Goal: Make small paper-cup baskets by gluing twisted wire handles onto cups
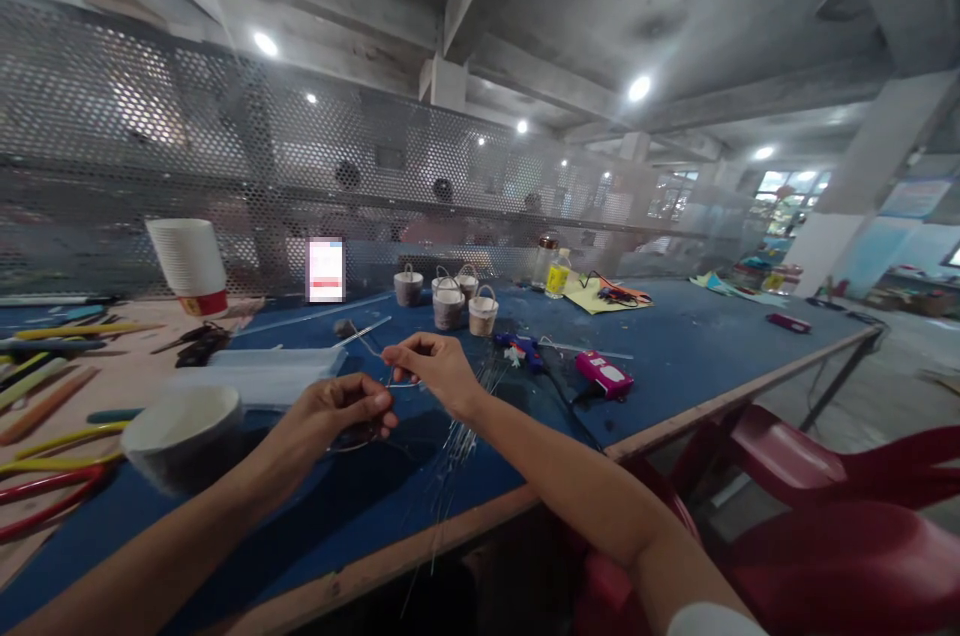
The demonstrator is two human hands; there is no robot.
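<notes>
My left hand (358, 406) is closed in a pinch on a thin wire (403, 385) above the blue table. My right hand (439, 366) is just to its right and a little higher, also pinching the wire. A short stretch of it shows between the fingertips. Below the hands lies a bundle of loose thin wires (463, 438), some hanging past the table edge. Behind the hands stand several small grey baskets with looped handles, one of them a wrapped basket (483, 316). Left of my left hand is a large bowl-shaped cup (182, 431).
Stacked paper cups (187, 261), pliers with red handles (56, 496) and several pens are at left. A blue glue gun (519, 352), a magenta box (604, 374) and a yellow-labelled bottle (557, 276) are at right. Red chairs (795, 456) stand beside the table.
</notes>
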